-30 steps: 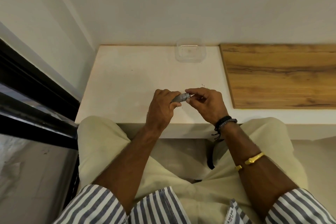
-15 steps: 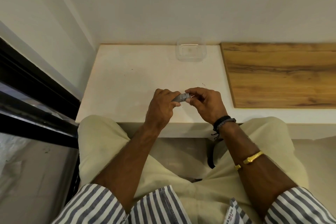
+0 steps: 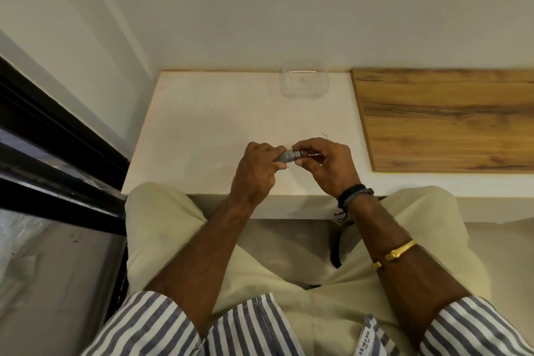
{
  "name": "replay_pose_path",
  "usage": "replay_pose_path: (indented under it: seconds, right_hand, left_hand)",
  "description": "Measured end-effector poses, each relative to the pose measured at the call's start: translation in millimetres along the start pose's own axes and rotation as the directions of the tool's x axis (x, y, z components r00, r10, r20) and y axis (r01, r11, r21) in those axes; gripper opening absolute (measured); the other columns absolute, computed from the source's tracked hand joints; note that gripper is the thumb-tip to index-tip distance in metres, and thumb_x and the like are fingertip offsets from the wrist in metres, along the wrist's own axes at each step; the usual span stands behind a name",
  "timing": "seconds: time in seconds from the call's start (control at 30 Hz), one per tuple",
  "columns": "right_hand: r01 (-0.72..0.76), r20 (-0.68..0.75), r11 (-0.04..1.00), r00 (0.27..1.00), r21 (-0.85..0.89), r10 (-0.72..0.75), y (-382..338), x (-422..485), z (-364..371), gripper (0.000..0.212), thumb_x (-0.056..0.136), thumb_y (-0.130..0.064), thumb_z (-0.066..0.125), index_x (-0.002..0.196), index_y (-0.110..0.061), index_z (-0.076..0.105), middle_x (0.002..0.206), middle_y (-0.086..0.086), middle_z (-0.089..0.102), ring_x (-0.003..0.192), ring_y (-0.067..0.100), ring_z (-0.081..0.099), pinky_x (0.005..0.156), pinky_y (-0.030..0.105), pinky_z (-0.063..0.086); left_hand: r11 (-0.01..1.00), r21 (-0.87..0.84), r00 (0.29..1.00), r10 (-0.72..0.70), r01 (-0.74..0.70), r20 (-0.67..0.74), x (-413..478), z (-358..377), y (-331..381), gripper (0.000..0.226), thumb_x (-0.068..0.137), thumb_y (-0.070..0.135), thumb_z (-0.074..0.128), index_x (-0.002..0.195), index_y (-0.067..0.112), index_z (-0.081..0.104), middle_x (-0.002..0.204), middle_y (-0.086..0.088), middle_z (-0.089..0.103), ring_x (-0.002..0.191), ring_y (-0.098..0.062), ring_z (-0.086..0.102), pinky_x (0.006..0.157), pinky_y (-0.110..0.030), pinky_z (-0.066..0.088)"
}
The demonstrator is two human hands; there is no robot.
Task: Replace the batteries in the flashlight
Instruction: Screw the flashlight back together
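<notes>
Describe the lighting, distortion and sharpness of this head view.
Head view: soft, even light, no harsh glare, faint shadows under the hands; wide-angle lens bends the window frame and wall lines; the flashlight, between left hand and right hand, is small and slightly soft; the clear container nearly vanishes against the white counter.

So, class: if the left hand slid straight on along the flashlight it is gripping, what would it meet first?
The left hand points right along the flashlight, so it would probably meet the right hand's fingertips at the flashlight's end first; depth there is unclear.
</notes>
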State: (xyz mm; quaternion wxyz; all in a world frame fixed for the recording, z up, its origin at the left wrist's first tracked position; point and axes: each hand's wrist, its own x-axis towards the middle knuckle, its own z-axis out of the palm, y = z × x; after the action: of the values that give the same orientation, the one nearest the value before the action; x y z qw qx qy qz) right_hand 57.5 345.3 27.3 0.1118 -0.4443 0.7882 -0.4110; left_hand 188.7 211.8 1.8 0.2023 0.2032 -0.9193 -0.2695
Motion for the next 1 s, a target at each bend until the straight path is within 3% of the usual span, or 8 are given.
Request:
replay_pose_path:
  seconds: [0.1, 0.2, 0.43, 0.63, 0.73, 0.83, 1.0]
  right_hand:
    - [0.019, 0.002, 1.000, 1.000, 0.004, -0.019, -0.3, 0.0, -2.0, 0.024, 0.086, -0.005, 0.078, 0.110, -0.011, 0.077, 0.105, 0.005, 0.077, 0.093, 0.017, 0.069, 0.088, 0.022, 0.055]
    - [-0.026, 0.009, 1.000, 1.000, 0.016, 0.026, -0.4, 0.6, -2.7, 0.025, 0.089, -0.012, 0.077, 0.113, -0.012, 0.076, 0.104, 0.005, 0.078, 0.090, 0.018, 0.072, 0.089, 0.027, 0.057]
    - [-0.140, 0.028, 0.987, 0.990, 0.078, 0.138, -1.3, 0.0, 2.8, 0.027, 0.095, -0.035, 0.070, 0.100, -0.009, 0.074, 0.071, -0.004, 0.072, 0.058, 0.007, 0.071, 0.062, 0.022, 0.062]
    - [-0.041, 0.024, 0.997, 0.999, 0.068, 0.039, -0.2, -0.2, 3.9, 0.022, 0.090, -0.014, 0.076, 0.112, -0.014, 0.075, 0.099, -0.005, 0.073, 0.079, 0.009, 0.071, 0.079, 0.019, 0.058]
    - [-0.043, 0.021, 0.997, 0.999, 0.067, 0.042, 1.2, 0.0, 2.4, 0.025, 0.087, -0.010, 0.079, 0.111, -0.016, 0.076, 0.101, -0.006, 0.073, 0.083, 0.005, 0.069, 0.082, 0.016, 0.055]
    - [-0.102, 0.030, 0.990, 0.995, 0.100, 0.099, 1.8, 0.1, 0.8, 0.026, 0.090, -0.023, 0.077, 0.113, -0.013, 0.076, 0.092, 0.000, 0.077, 0.075, 0.010, 0.074, 0.077, 0.019, 0.059]
    - [-0.213, 0.063, 0.966, 0.977, 0.146, 0.206, 1.2, 1.0, 3.0, 0.033, 0.093, -0.043, 0.069, 0.097, -0.011, 0.076, 0.072, 0.000, 0.074, 0.057, 0.009, 0.072, 0.061, 0.028, 0.064]
  left_hand:
    - [1.000, -0.013, 1.000, 0.007, -0.007, 0.017, -0.1, 0.2, -0.2, 0.022, 0.091, 0.008, 0.064, 0.112, 0.003, 0.068, 0.093, -0.015, 0.071, 0.085, -0.032, 0.056, 0.073, -0.044, 0.047]
    - [1.000, -0.027, 1.000, -0.015, 0.015, 0.010, -0.7, 0.0, 1.0, 0.025, 0.091, 0.008, 0.065, 0.116, 0.001, 0.067, 0.100, -0.017, 0.071, 0.090, -0.032, 0.056, 0.077, -0.044, 0.049]
    - [0.999, 0.003, 0.999, 0.042, -0.042, -0.015, -0.5, -7.1, 4.3, 0.024, 0.086, 0.008, 0.071, 0.109, 0.001, 0.069, 0.096, -0.016, 0.071, 0.088, -0.032, 0.058, 0.075, -0.040, 0.047]
    - [1.000, 0.015, 1.000, 0.014, -0.013, -0.028, -1.2, -5.5, -0.2, 0.026, 0.090, 0.012, 0.068, 0.115, 0.004, 0.069, 0.099, -0.014, 0.071, 0.091, -0.031, 0.055, 0.076, -0.043, 0.050]
    - [1.000, 0.012, 1.000, 0.014, -0.014, -0.022, -0.7, -5.7, 0.8, 0.026, 0.090, 0.011, 0.068, 0.114, 0.005, 0.069, 0.097, -0.013, 0.070, 0.090, -0.031, 0.055, 0.075, -0.043, 0.049]
    - [1.000, 0.018, 1.000, 0.020, -0.019, -0.016, 0.0, -6.3, 3.6, 0.026, 0.088, 0.010, 0.070, 0.112, 0.002, 0.070, 0.097, -0.016, 0.071, 0.089, -0.033, 0.057, 0.076, -0.044, 0.049]
    - [0.999, 0.028, 0.999, 0.047, -0.046, -0.020, -1.6, -6.2, 4.5, 0.024, 0.088, 0.009, 0.070, 0.111, 0.006, 0.069, 0.096, -0.012, 0.071, 0.090, -0.029, 0.056, 0.075, -0.039, 0.047]
